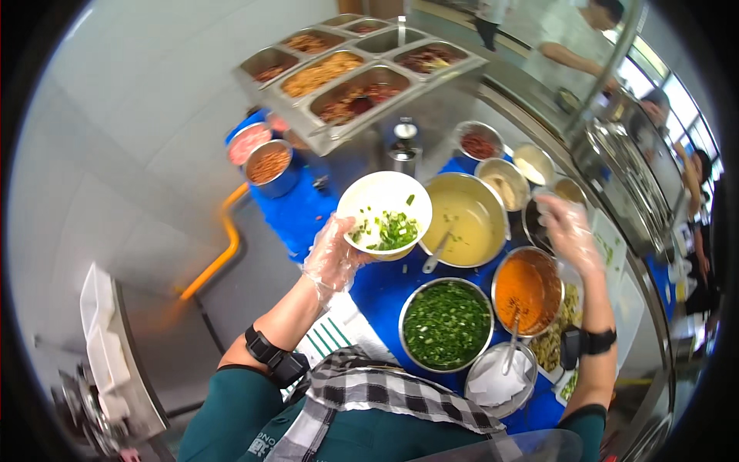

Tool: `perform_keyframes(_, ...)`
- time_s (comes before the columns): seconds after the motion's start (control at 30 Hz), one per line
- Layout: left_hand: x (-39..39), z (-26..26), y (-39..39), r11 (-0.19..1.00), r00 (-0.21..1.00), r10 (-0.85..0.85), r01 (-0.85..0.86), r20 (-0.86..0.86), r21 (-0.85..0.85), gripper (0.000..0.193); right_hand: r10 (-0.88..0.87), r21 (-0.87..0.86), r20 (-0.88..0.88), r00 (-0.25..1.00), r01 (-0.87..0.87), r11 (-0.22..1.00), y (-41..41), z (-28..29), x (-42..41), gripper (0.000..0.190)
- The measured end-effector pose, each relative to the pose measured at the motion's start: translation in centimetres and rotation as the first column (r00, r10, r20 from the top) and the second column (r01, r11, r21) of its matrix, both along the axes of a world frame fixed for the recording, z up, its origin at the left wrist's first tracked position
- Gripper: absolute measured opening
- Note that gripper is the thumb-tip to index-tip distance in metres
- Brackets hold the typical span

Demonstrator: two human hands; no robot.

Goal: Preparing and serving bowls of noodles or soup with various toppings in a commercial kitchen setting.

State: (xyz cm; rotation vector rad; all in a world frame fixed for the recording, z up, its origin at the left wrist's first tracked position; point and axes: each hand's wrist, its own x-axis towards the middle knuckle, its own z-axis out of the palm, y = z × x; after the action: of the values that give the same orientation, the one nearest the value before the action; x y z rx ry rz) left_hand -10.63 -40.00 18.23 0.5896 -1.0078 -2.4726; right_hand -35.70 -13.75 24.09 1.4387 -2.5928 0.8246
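My left hand (336, 249), in a clear plastic glove, grips a white bowl (369, 190) by its near left rim. Chopped green onion (398, 232) lies in the lower part of that bowl. My right hand (571, 234), gloved too, hovers at a dark round container (536, 218) and partly covers it. Its fingers are bent, and whether they pinch anything is unclear. Close by stands a pot of orange sauce (518, 289) with a spoon (512, 341). A pot of pale yellow liquid (467, 208) with a ladle (437, 254) sits just right of the white bowl.
A steel bowl of chopped greens (447, 323) and a bowl holding white sheets (499, 375) stand nearest my body. Small metal bowls, one with dark red contents (478, 144), line the back right. Ahead, a raised steel rack (346, 124) holds food pans. People work beyond the counter.
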Motion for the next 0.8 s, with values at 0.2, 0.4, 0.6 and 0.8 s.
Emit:
perform_keyframes(0.2,10.0,-4.2,-6.3,0.984,0.984,0.18,-0.18,-0.012,-0.018,0.051,0.136,-0.174,0.631,0.764,-0.031,0.984,-5.7,2.4,10.0,0.021)
perform_keyframes(0.4,19.0,-8.7,-15.4,0.914,0.917,0.393,-0.382,0.069,-0.135,0.046,0.335,-0.132,0.692,0.639,-0.344,0.93,-21.4,-1.3,21.3,0.021)
perform_keyframes(0.6,22.6,-10.6,-25.0,0.916,0.927,0.373,-0.376,-0.044,-0.144,0.053,0.312,-0.204,0.711,0.63,-0.239,0.949,-41.9,-8.8,23.4,0.018)
perform_keyframes(0.8,25.2,-12.7,-30.7,0.904,0.912,0.409,-0.402,0.022,-0.15,0.052,0.485,0.485,-0.22,0.846,-0.336,0.807,-56.7,-17.2,21.4,0.015)
